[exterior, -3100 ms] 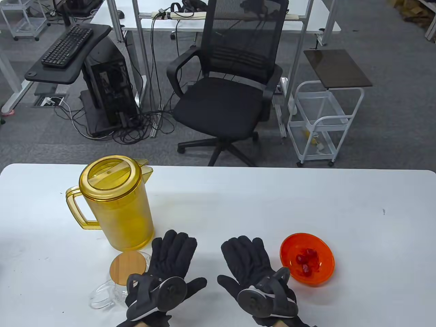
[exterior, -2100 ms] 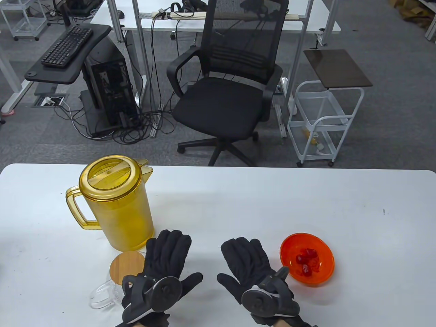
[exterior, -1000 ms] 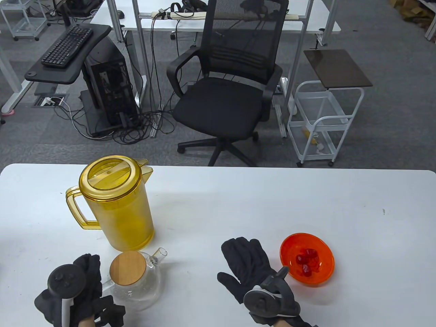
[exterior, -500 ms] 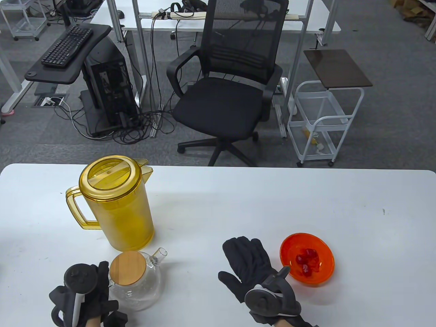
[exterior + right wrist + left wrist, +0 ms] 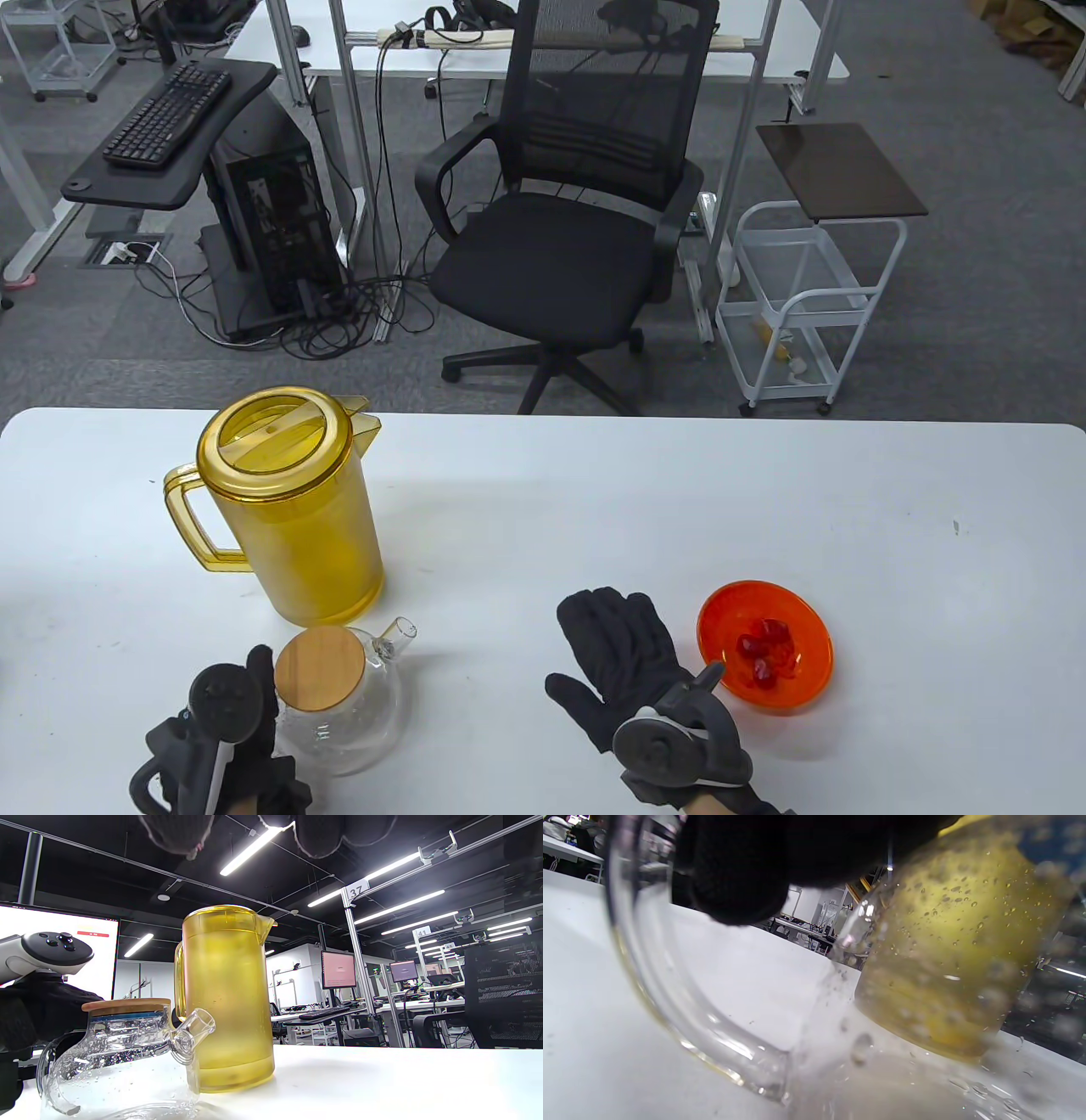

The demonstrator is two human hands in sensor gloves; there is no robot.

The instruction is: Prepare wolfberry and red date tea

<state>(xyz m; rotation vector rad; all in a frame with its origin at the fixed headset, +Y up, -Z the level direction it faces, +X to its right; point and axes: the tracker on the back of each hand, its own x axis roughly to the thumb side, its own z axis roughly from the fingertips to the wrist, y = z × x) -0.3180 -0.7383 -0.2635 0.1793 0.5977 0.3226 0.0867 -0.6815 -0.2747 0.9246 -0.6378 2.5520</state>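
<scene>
Clear glass teapot [image 5: 339, 717], round-bodied, short tubular spout [image 5: 397, 635] pointing up and away from me, flat bamboo lid [image 5: 318, 667] seated on its mouth. Droplets cling to the inside wall; I can make out no liquid level in it. It stands on the white bench [image 5: 645, 509] near the front edge, left of centre, just in front of the pitcher [image 5: 293, 505].

My left hand [image 5: 225, 739] is at the teapot's left side, at the handle [image 5: 670, 984]; in the left wrist view a gloved finger [image 5: 738, 870] reaches through the glass loop, but I cannot tell whether the hand has closed around it. My right hand [image 5: 632, 671] lies open and flat on the bench, palm down, between teapot and dish [image 5: 765, 643].

Pitcher: translucent amber, lidded, handle to the left, spout to the right, darker band of liquid at its base in the right wrist view.

Dish: shallow, orange, translucent, holding a small cluster of red pieces [image 5: 764, 652] at its centre, just right of my right hand.
</scene>
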